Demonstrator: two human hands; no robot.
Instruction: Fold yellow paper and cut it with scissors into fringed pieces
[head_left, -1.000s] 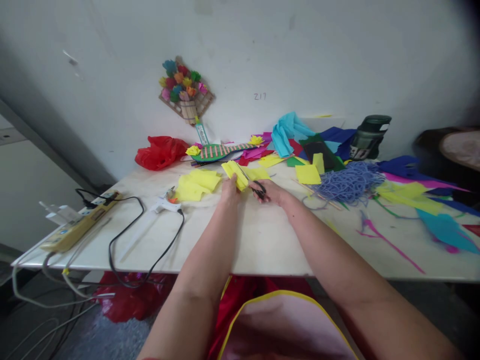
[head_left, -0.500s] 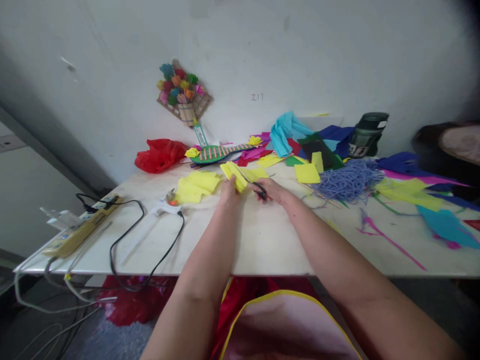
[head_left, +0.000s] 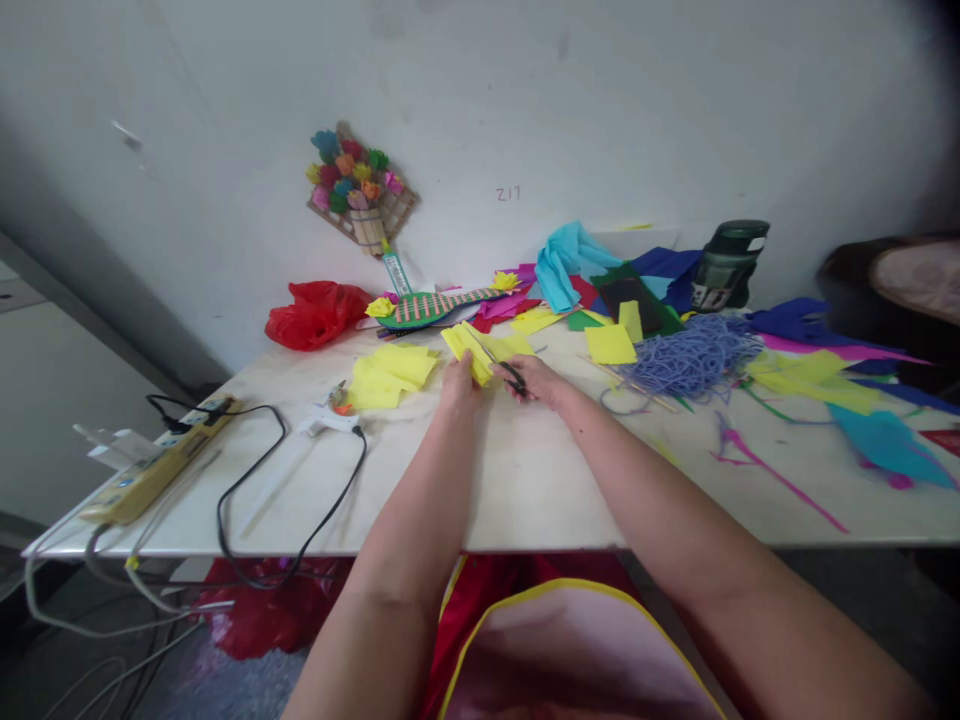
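My left hand point(head_left: 460, 383) is closed on a folded piece of yellow crepe paper point(head_left: 466, 345), held just above the table. In my right hand point(head_left: 538, 381) are scissors with black handles point(head_left: 513, 376); their blades lie against the right side of the folded paper. How far the blades are apart is too small to make out. Behind the scissors shows more yellow paper point(head_left: 516, 345). A loose yellow crepe sheet point(head_left: 391, 375) lies to the left of my left hand.
A white glue gun point(head_left: 330, 415) and a power strip point(head_left: 161, 460) with cords lie left. Behind my hands rests a green fan-shaped craft piece point(head_left: 431, 308). Purple-blue shredded strands point(head_left: 694, 358), coloured papers and a dark green bottle point(head_left: 729, 265) stand right. A red plastic bag point(head_left: 319, 313) sits back left.
The view has shifted slightly. Both hands keep their hold on the yellow paper and the scissors, with hardly any movement between them.
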